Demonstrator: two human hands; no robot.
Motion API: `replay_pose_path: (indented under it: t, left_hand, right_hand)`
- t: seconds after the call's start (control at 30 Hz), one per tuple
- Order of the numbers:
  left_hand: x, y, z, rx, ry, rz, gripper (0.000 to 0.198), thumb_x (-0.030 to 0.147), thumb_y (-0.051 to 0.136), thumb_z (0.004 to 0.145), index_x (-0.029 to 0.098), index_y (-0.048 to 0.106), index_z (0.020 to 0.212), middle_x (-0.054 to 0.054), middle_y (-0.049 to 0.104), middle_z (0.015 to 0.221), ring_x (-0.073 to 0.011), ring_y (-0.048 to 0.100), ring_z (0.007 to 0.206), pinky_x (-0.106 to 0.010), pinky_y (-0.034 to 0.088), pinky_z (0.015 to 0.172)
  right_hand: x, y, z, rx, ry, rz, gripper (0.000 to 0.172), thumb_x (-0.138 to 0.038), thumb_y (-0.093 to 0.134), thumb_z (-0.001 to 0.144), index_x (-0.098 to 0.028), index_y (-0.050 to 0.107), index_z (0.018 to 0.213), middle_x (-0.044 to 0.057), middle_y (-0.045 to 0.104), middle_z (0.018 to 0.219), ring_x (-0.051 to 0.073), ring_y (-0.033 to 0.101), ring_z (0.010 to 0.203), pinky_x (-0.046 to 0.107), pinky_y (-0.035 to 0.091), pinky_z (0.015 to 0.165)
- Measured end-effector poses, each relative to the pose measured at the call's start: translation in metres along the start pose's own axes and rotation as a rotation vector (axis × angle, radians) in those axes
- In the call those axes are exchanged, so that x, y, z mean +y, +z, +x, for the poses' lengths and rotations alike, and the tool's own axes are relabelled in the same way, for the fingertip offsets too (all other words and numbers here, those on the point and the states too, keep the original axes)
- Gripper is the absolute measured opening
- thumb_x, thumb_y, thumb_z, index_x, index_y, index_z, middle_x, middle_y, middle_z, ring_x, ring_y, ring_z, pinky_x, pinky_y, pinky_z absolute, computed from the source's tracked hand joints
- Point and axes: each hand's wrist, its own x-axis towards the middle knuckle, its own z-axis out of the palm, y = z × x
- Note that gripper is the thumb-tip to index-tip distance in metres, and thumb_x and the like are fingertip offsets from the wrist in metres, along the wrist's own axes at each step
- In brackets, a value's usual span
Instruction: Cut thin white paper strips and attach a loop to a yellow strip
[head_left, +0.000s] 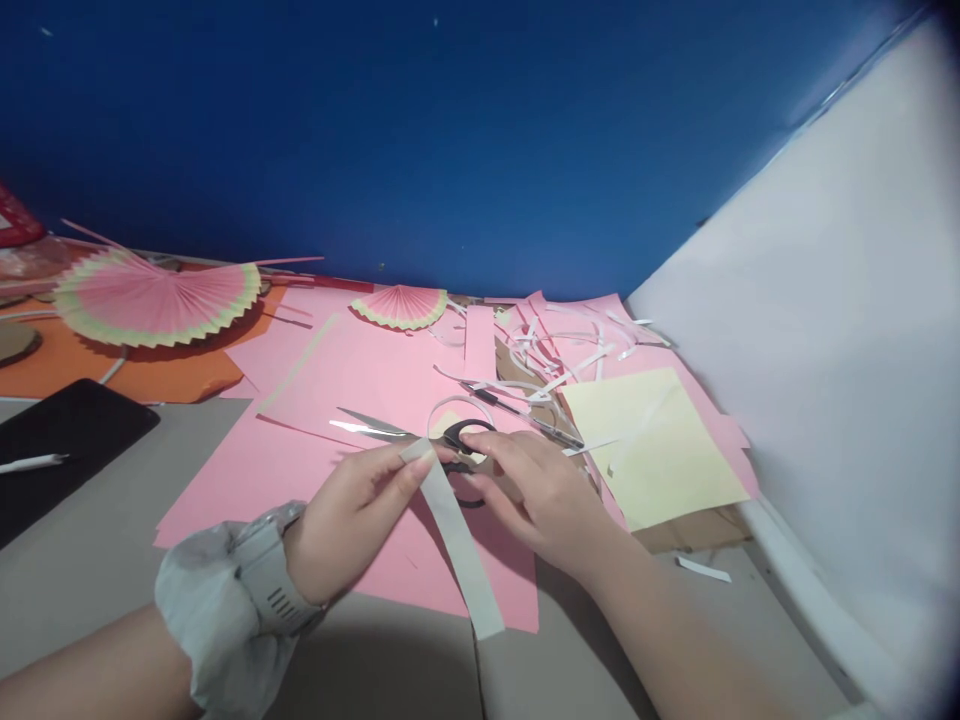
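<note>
A white paper strip (457, 535) slants down from the middle of the view toward the near edge of the surface, its lower end lying over the corner of a pink sheet (300, 470). Its upper end is pinched between the thumb and forefinger of the left hand (352, 510). The fingers are closed tight on it, and that grip appears to keep the strip taut and lifted clear of the paper beneath. The right hand (536, 495) lies just beside the same end. Its fingers are loosely curled over the black handles of a pair of scissors (420, 435), whose blades rest flat on the pink sheet and point left. It cannot be told whether any finger has passed through a handle loop or merely rests on it. A grey watch (274, 580) and a bunched pale sleeve (210, 610) sit at the left wrist. To the right, a pale yellow sheet (652, 450) overlaps the pink paper, and behind it lies a loose tangle of white trimmings (570, 350), probably pushed back out of the way. A dark pen (525, 410) lies between the scissors and the trimmings. Further back, a small pleated fan (401, 305) and a large pleated fan (154, 295), pink with yellow rims, lie spread against the blue wall (450, 130), the larger on an orange sheet (150, 370). At the far left are a black tablet (60, 440) and a white stylus (30, 462).
</note>
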Motion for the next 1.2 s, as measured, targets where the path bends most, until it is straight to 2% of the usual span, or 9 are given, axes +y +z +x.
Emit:
replay_pose_path:
  t: [0.3,0.47,0.6,0.7,0.83,0.87,0.97,1.07,1.2]
  left_hand:
    - [0.0,0.002,-0.001,0.007,0.02,0.058,0.031,0.03,0.042,0.091,0.02,0.062,0.113,-0.003,0.066,0.113,-0.0179,0.057,0.108,-0.026,0.041,0.096]
    - [0.002,0.001,-0.002,-0.014,0.076,0.087,0.03,0.028,0.042,0.092,0.023,0.063,0.113,0.0,0.066,0.114,-0.0151,0.058,0.108,-0.024,0.04,0.096]
    - [0.002,0.0,-0.003,-0.006,0.085,0.09,0.029,0.027,0.042,0.092,0.025,0.063,0.112,0.001,0.068,0.11,-0.0134,0.061,0.1,-0.022,0.044,0.09]
    - [0.001,-0.001,-0.004,0.034,0.064,0.078,0.029,0.029,0.043,0.092,0.024,0.065,0.109,0.001,0.069,0.107,-0.0128,0.062,0.096,-0.021,0.045,0.087]
    - [0.001,0.0,-0.004,0.043,0.045,0.069,0.028,0.029,0.042,0.092,0.023,0.066,0.105,0.0,0.069,0.106,-0.0136,0.062,0.098,-0.022,0.045,0.088]
    - [0.001,0.0,-0.004,0.038,0.048,0.072,0.028,0.029,0.042,0.092,0.023,0.066,0.104,0.0,0.069,0.105,-0.0138,0.062,0.099,-0.022,0.045,0.088]
    - [0.002,0.001,-0.004,0.044,0.055,0.07,0.027,0.028,0.042,0.092,0.022,0.066,0.103,-0.001,0.07,0.104,-0.0143,0.062,0.1,-0.023,0.045,0.089]
    - [0.002,0.001,-0.004,0.054,0.039,0.058,0.027,0.029,0.043,0.091,0.022,0.066,0.102,-0.002,0.069,0.105,-0.0156,0.062,0.1,-0.025,0.046,0.089]
    - [0.002,0.001,-0.003,0.047,0.021,0.059,0.027,0.03,0.043,0.091,0.023,0.067,0.101,-0.001,0.07,0.103,-0.0159,0.062,0.099,-0.026,0.046,0.089]
  right_hand:
    - [0.003,0.004,-0.004,0.146,-0.025,-0.051,0.016,-0.009,0.049,0.085,-0.016,0.057,0.097,0.007,0.07,0.093,0.019,0.066,0.079,0.03,0.05,0.067]
    - [0.009,0.003,-0.009,0.209,0.015,0.151,0.027,-0.006,0.051,0.083,-0.02,0.054,0.107,0.005,0.067,0.101,0.017,0.062,0.094,0.03,0.05,0.078]
    - [0.006,0.005,-0.01,0.248,0.052,0.325,0.028,-0.007,0.048,0.084,-0.024,0.054,0.105,0.005,0.066,0.102,0.018,0.063,0.091,0.032,0.05,0.075]
    - [0.008,0.005,-0.006,0.436,0.232,0.582,0.014,-0.014,0.049,0.087,-0.024,0.057,0.092,0.002,0.065,0.092,0.013,0.063,0.068,0.028,0.05,0.062]
    - [0.027,-0.004,0.003,0.813,0.62,1.103,0.004,-0.028,0.057,0.085,-0.024,0.057,0.084,-0.005,0.058,0.08,0.001,0.043,0.042,0.015,0.042,0.042]
    - [0.033,-0.006,0.004,0.914,0.713,1.19,0.012,-0.027,0.061,0.081,-0.027,0.057,0.093,-0.005,0.058,0.092,0.001,0.048,0.049,0.014,0.046,0.049]
    - [0.044,-0.009,0.004,0.916,0.839,1.222,0.034,-0.024,0.068,0.072,-0.03,0.053,0.102,-0.001,0.05,0.12,0.009,0.06,0.086,0.025,0.054,0.073]
    - [0.047,-0.005,0.0,0.813,0.885,1.008,0.043,-0.029,0.068,0.071,-0.034,0.05,0.11,-0.001,0.038,0.134,0.017,0.049,0.116,0.035,0.048,0.09]
    - [0.052,-0.005,-0.008,0.672,0.865,0.567,0.039,-0.04,0.053,0.082,-0.027,0.047,0.118,0.008,0.043,0.131,0.023,0.038,0.125,0.042,0.041,0.095]
